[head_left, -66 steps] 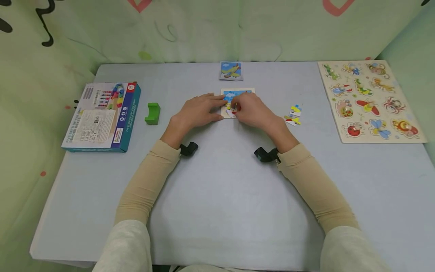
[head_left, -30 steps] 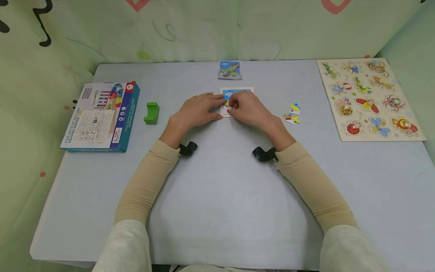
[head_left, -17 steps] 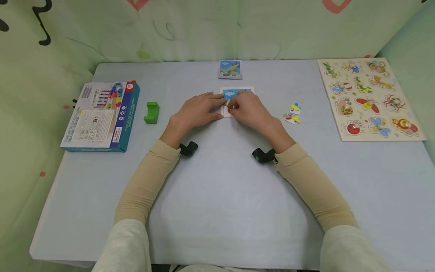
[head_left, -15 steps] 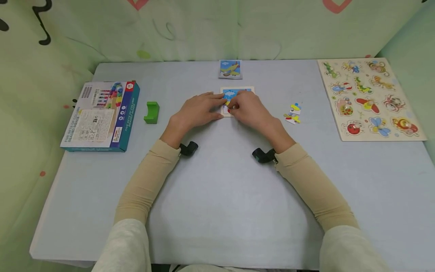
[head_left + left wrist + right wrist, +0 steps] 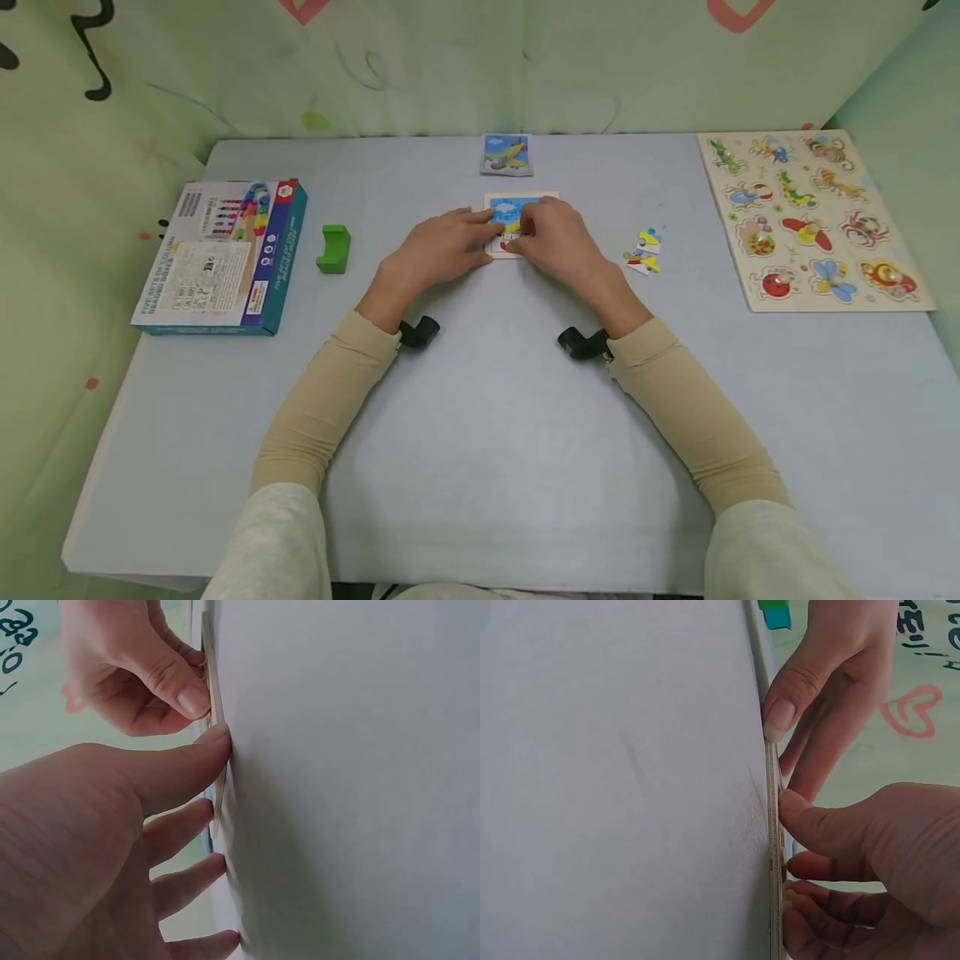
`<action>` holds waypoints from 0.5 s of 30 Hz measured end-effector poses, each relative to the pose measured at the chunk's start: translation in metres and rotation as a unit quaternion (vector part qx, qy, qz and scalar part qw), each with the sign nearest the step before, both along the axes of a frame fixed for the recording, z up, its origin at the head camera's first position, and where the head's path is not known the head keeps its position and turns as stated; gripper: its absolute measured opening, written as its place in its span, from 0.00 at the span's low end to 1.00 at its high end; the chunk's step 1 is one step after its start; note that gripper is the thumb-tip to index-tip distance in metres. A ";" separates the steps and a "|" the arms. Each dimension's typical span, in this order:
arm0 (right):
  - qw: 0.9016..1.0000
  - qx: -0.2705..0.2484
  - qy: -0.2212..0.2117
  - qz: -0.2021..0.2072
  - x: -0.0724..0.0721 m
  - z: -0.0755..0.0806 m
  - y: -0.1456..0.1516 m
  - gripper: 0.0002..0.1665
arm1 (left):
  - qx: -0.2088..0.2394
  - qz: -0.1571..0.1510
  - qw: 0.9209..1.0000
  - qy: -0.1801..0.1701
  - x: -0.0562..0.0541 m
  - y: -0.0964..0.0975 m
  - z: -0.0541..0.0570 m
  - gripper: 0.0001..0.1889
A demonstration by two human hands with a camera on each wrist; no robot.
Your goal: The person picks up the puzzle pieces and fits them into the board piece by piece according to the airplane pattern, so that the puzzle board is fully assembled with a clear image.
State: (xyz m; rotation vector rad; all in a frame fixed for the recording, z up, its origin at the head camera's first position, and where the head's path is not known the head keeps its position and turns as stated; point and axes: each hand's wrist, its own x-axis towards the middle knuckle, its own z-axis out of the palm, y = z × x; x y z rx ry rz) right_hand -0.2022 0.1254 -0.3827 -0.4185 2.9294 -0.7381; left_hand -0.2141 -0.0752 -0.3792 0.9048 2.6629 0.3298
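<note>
A small jigsaw board (image 5: 507,206) with a blue-sky picture lies near the back middle of the table. My left hand (image 5: 442,243) rests at its left side, fingers fairly straight; in the left wrist view its thumb touches the near edge of the thin board (image 5: 212,682). My right hand (image 5: 558,240) is over the board's right half, fingers bent, with thumb and index finger at a small jigsaw piece that they largely hide. In the right wrist view, the right thumb (image 5: 832,825) touches the board's top. Several loose jigsaw pieces (image 5: 643,252) lie right of that hand.
A picture card with a yellow plane (image 5: 506,155) lies behind the board. At left are a green arch block (image 5: 333,249) and a flat printed box (image 5: 221,258). A large wooden insect puzzle board (image 5: 817,221) occupies the table's right. A patterned curtain stands behind.
My right thumb and index finger have spread apart, and the right hand has shifted slightly right, showing more of the picture. The left hand stays at the board's side.
</note>
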 end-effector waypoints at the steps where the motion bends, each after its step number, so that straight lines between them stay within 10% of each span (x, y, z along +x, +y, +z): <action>1: 1.000 -0.001 0.002 -0.001 0.000 0.000 0.000 0.14 | 0.001 -0.002 1.000 0.002 0.001 0.001 0.000 0.29; 15: 0.999 0.021 -0.017 0.023 -0.005 0.005 0.018 0.11 | 0.013 0.009 1.000 0.000 0.005 0.006 0.002 0.24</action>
